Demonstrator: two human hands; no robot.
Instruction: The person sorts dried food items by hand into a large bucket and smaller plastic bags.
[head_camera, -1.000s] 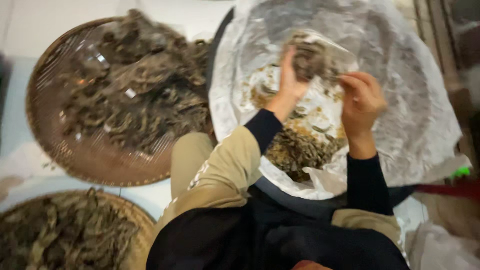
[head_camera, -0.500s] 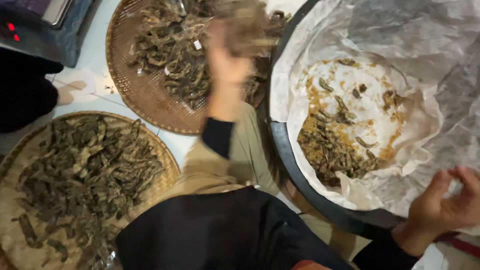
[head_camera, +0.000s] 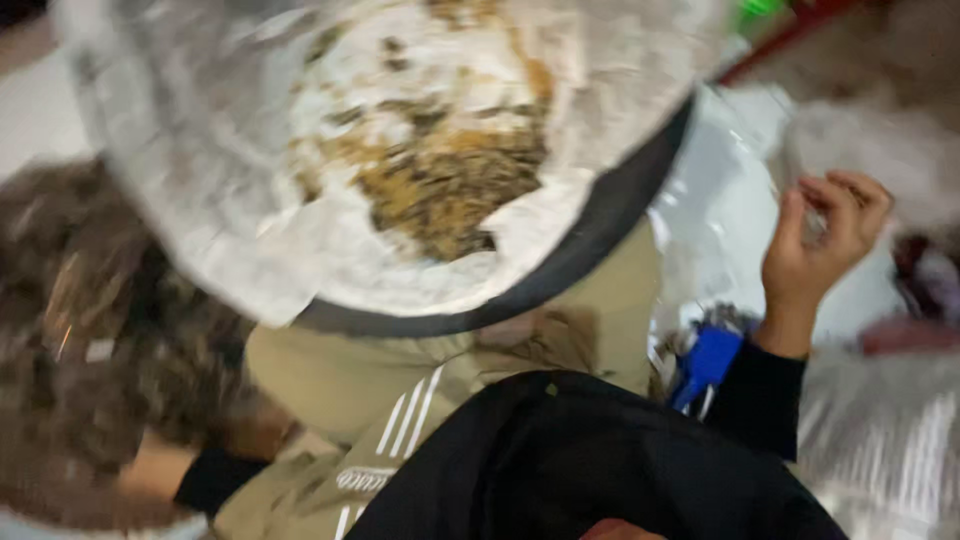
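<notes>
Right hand (head_camera: 815, 245) at 3 o'clock, fingers (head_camera: 850, 190) curled narrow over glossy clear plastic sheet (head_camera: 720, 210). Left hand (head_camera: 150, 470) at 8 o'clock, blurred, grip unclear, against stringy brown dried matter (head_camera: 80, 330). Round black-rimmed basin (head_camera: 610, 235), crinkled lining, 12 o'clock.

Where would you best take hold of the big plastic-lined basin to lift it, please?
Probably by the dark rim of the basin, at its near edge above the knees and at the far edge, one hand each. The rim is the only firm part showing; the plastic liner is loose and crinkled, and would likely slip. The right hand is nearer.
</notes>
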